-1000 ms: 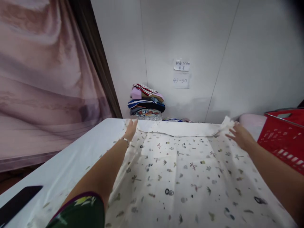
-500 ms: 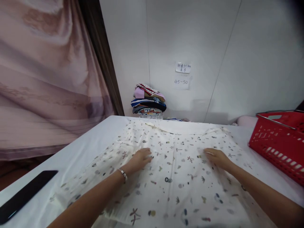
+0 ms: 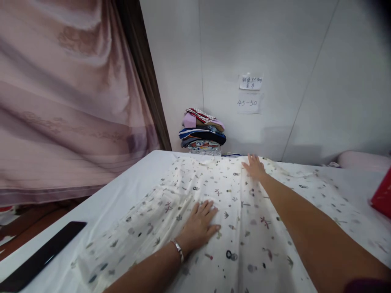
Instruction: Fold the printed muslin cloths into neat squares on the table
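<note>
A thin white cloth printed with small plant-like shapes is spread over the white table, with creases down its middle. My left hand, a silver bracelet at its wrist, lies flat on the cloth near the middle, fingers apart. Farther forward, my right hand reaches to the cloth's far edge with its fingers spread. Neither hand has anything gripped. The near part of the cloth runs out of the picture, and my right forearm covers some of it.
A stack of folded fabrics stands behind the table's far edge. On the left lies a long black flat object. A red basket is partly in view at the right. Pink curtain hangs at the left; paper notes are on the wall.
My right hand has moved forward and left to the cloth's far edge. My left hand has flattened out with fingers spread. The far edge of the cloth lies differently, and the view has turned right.
</note>
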Tool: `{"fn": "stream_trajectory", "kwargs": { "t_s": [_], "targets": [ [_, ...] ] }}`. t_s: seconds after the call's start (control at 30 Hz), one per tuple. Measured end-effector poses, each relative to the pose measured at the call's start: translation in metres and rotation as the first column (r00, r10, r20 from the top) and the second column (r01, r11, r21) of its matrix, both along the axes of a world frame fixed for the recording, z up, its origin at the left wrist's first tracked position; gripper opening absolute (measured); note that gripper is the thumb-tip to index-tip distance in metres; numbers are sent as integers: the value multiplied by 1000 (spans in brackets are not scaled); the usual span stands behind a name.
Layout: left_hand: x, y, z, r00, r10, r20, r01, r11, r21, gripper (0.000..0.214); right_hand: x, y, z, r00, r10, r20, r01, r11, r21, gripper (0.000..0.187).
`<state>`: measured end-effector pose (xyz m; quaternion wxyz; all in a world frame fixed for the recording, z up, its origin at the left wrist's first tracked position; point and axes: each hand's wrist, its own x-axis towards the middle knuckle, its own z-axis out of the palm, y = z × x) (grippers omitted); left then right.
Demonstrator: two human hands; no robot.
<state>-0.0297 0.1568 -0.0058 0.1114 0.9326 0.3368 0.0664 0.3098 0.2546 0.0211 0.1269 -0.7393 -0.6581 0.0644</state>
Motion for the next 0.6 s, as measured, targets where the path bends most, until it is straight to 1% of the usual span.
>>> {"fn": "stream_trajectory", "kwargs": {
  "t_s": [0.03,0.07,0.1,0.17,0.27,0.33,0.37,0.4,0.47,0.53,0.57,0.6],
  "targets": [
    [0,0,-2,1000,3,22,-3,1000,14,56,1,7,-1,1000,-29,-2,29,1000,-10,65],
    [0,-1,-4,999,8,41,-9,1000,24,55,0,10,-4,999,-33,-4,33,999,-36,65],
    [0,-2,-5,998,14,54,-15,999,32,55,-3,7,-9,1000,-15,-6,15,998,-66,64],
    [0,-4,-7,998,26,63,-28,999,36,54,-11,-9,-17,999,39,-9,-39,993,-112,57],
    [0,-4,-3,997,30,74,-32,999,31,52,-20,-53,-25,999,53,-3,-53,991,-124,53],
    [-1,-6,4,996,31,82,-32,999,12,49,-17,-90,-26,999,43,-8,-43,990,-135,55],
    [-3,-10,8,996,30,87,-30,1000,-3,46,-11,-110,-27,999,46,-12,-47,989,-142,55],
    [-6,-15,12,996,23,90,-21,1000,-20,43,-1,-131,-28,999,50,-20,-52,988,-146,57],
    [-16,-32,16,995,-11,97,15,999,-46,41,31,-179,-36,1000,28,-12,-30,992,-122,59],
    [-32,-57,10,991,-84,101,89,995,-50,47,77,-233,-48,994,-106,33,109,987,-115,61],
    [-41,-70,4,985,-134,109,138,990,-32,54,102,-262,-55,974,-214,72,221,969,-109,62],
    [-49,-83,-5,971,-216,105,219,976,-19,60,128,-292,-63,942,-321,103,330,939,-94,63]
  ]
}}
